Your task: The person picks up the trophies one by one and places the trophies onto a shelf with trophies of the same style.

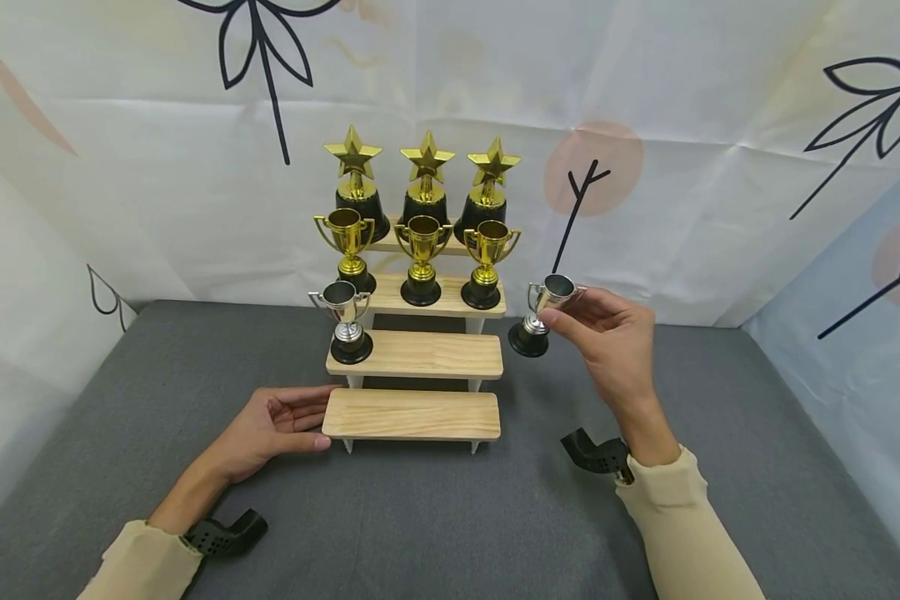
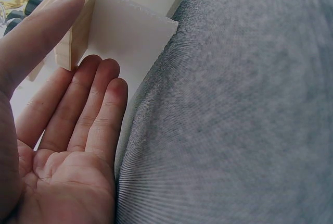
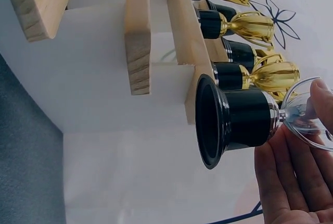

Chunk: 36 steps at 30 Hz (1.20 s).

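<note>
My right hand (image 1: 607,337) pinches a silver trophy cup (image 1: 536,321) with a black base, to the right of a stepped wooden display stand (image 1: 412,414). In the right wrist view that cup's black base (image 3: 244,117) hangs clear of the shelves, thumb and fingers on its silver part. My left hand (image 1: 270,429) is at the left end of the lowest shelf, its fingers extended; the left wrist view shows the fingers (image 2: 78,109) beside the shelf's end and white support (image 2: 127,31). Another silver trophy cup (image 1: 348,321) stands at the left of the second shelf from the bottom.
Three gold cups, one of them in the middle (image 1: 422,250), line the third shelf. On the top shelf behind stand three gold star trophies, including the left one (image 1: 356,179). A grey cloth (image 1: 435,525) covers the table, and a patterned white backdrop (image 1: 457,75) hangs behind.
</note>
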Each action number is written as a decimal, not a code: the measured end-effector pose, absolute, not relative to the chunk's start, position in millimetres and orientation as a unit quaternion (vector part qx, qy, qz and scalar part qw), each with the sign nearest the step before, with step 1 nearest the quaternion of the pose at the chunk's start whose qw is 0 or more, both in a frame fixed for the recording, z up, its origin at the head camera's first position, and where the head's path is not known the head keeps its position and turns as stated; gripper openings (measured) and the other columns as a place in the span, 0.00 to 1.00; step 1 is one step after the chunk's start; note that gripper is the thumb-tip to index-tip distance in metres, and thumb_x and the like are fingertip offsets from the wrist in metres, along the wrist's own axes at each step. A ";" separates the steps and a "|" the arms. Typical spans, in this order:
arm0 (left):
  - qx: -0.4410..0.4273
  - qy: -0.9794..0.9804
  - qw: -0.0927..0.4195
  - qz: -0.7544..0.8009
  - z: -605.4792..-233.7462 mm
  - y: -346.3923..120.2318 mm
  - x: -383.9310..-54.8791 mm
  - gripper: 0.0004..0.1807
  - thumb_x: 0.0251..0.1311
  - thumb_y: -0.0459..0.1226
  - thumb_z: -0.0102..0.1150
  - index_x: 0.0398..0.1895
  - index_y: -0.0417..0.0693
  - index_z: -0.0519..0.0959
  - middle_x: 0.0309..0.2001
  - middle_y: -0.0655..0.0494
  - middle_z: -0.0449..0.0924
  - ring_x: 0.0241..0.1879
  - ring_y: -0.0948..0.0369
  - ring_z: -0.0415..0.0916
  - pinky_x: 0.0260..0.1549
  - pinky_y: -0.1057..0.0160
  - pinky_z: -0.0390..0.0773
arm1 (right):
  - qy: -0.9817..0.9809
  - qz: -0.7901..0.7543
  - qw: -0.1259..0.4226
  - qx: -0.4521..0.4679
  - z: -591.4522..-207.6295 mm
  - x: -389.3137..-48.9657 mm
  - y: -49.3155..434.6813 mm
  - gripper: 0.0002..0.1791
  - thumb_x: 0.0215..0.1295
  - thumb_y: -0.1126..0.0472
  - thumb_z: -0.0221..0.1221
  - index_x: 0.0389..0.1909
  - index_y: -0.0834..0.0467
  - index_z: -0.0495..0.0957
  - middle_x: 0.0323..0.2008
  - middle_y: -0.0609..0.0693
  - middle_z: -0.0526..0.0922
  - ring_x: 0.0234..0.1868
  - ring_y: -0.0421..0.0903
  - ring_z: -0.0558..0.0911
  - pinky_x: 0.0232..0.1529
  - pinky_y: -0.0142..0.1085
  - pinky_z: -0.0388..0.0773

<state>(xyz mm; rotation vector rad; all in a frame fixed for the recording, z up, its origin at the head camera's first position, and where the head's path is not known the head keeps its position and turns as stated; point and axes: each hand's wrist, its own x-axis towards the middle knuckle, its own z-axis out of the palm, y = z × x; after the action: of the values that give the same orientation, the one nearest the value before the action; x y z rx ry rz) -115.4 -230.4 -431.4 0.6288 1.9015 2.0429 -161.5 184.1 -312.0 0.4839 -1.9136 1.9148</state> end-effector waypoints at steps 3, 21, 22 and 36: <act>0.217 0.658 0.141 0.707 -431.2 -229.9 -115.5 0.39 0.54 0.18 0.68 0.67 0.15 0.60 0.64 0.46 0.76 0.60 0.58 0.78 0.59 0.59 0.80 | -0.681 0.682 0.198 0.175 -310.3 -159.6 183.6 0.10 0.53 0.80 0.70 0.37 0.76 0.83 0.32 0.53 0.88 0.35 0.46 0.87 0.38 0.32 0.87; 0.215 0.654 0.143 0.711 -432.2 -230.2 -116.2 0.39 0.53 0.18 0.68 0.67 0.15 0.60 0.63 0.50 0.77 0.61 0.59 0.78 0.59 0.59 0.80 | -0.687 0.673 0.194 0.192 -305.3 -151.4 167.8 0.10 0.51 0.80 0.71 0.35 0.74 0.84 0.31 0.54 0.88 0.33 0.45 0.86 0.38 0.32 0.87; 0.215 0.655 0.142 0.710 -431.9 -230.3 -116.1 0.39 0.53 0.18 0.68 0.67 0.15 0.60 0.63 0.50 0.77 0.60 0.59 0.78 0.59 0.59 0.80 | -0.686 0.674 0.193 0.195 -305.0 -151.6 166.6 0.10 0.51 0.81 0.71 0.35 0.75 0.84 0.31 0.53 0.88 0.33 0.45 0.86 0.38 0.32 0.87; 0.218 0.651 0.144 0.712 -431.4 -229.9 -116.0 0.39 0.53 0.18 0.68 0.67 0.14 0.60 0.63 0.52 0.78 0.60 0.59 0.78 0.59 0.59 0.80 | -0.642 0.712 0.172 0.226 -299.9 -152.1 145.2 0.13 0.50 0.84 0.68 0.37 0.71 0.84 0.32 0.53 0.88 0.33 0.44 0.86 0.38 0.34 0.88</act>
<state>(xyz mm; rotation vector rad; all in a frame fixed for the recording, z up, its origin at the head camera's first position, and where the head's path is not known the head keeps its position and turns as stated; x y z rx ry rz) -116.0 -229.9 -431.4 0.6287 1.8775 2.0530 -152.1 145.2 -299.9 0.6417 -1.8223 2.0215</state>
